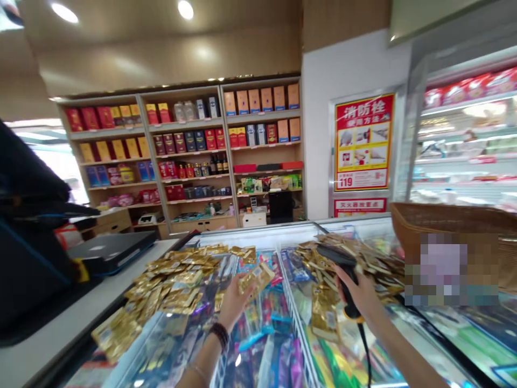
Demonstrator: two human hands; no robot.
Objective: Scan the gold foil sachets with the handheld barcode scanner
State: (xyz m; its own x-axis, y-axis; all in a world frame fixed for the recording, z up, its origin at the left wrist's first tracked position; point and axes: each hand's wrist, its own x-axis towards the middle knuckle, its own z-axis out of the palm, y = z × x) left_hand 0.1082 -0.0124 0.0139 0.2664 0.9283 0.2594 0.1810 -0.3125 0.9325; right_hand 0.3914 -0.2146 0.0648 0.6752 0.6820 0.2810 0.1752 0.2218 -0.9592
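Observation:
My left hand [235, 297] is closed on a small gold packet [258, 279], held above the glass top of a chest freezer [258, 235]. In my right hand [357, 291] is a black barcode scanner [343, 262], gripped by its handle, with a cable hanging down. On the left of the glass lies a spread heap of gold packets [173, 280]. A second heap of gold packets [363, 253] lies beyond and around my right hand. One gold packet [324, 318] rests on the glass between my hands. Colourful wrapped goods show through the glass.
A brown basket [416, 218] stands at the right, partly blurred out. To the left, a counter [52, 323] carries a flat black device [113, 250]. Shelves of boxes [189, 143] line the back wall; a lit display fridge [468, 145] is at right.

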